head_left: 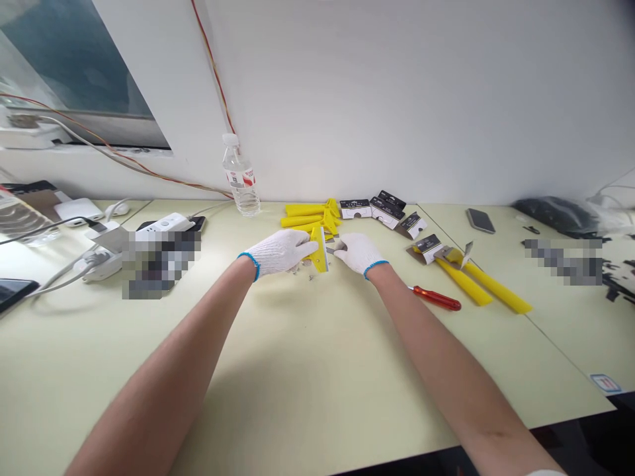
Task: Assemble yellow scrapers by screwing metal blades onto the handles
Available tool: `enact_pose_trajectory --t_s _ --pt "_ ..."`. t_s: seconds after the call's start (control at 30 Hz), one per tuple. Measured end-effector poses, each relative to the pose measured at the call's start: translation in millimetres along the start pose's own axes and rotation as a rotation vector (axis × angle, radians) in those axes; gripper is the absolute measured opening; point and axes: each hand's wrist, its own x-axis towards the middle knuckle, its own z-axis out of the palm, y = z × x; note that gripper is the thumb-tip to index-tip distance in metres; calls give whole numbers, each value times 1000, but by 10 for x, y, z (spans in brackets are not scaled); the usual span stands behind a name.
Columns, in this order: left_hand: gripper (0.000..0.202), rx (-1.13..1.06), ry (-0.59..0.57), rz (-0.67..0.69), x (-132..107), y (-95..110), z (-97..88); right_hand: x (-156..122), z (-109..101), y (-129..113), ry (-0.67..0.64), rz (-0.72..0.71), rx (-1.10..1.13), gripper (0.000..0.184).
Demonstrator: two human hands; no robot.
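Both my hands wear white knit gloves with blue cuffs. My left hand (280,251) is closed on a yellow plastic scraper (320,252), holding it upright on the table. My right hand (358,252) is just to its right, fingers pinched on a small grey metal piece (338,246) at the scraper's edge. Tiny metal bits (306,268), possibly screws, lie under my left hand. Behind the hands lies a pile of yellow scraper parts (308,215).
A red-handled screwdriver (436,299) lies right of my right arm. Two long yellow scrapers (483,284) and black-and-white blade packs (384,210) lie further right. A water bottle (241,177) stands by the wall. Chargers and cables (106,248) sit left; a phone (480,220) right.
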Motion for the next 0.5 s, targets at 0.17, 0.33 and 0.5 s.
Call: enact_pose_trajectory --t_s 0.17,0.33,0.5 --pt "38 -54 -47 -15 11 -21 30 -44 -27 -65 -11 -47 20 60" --pt "36 -19 -87 19 34 -60 57 -53 -21 -55 -69 7 12 46" --pt "36 17 -82 25 43 -52 76 -96 -194 -108 -10 -13 102 40"
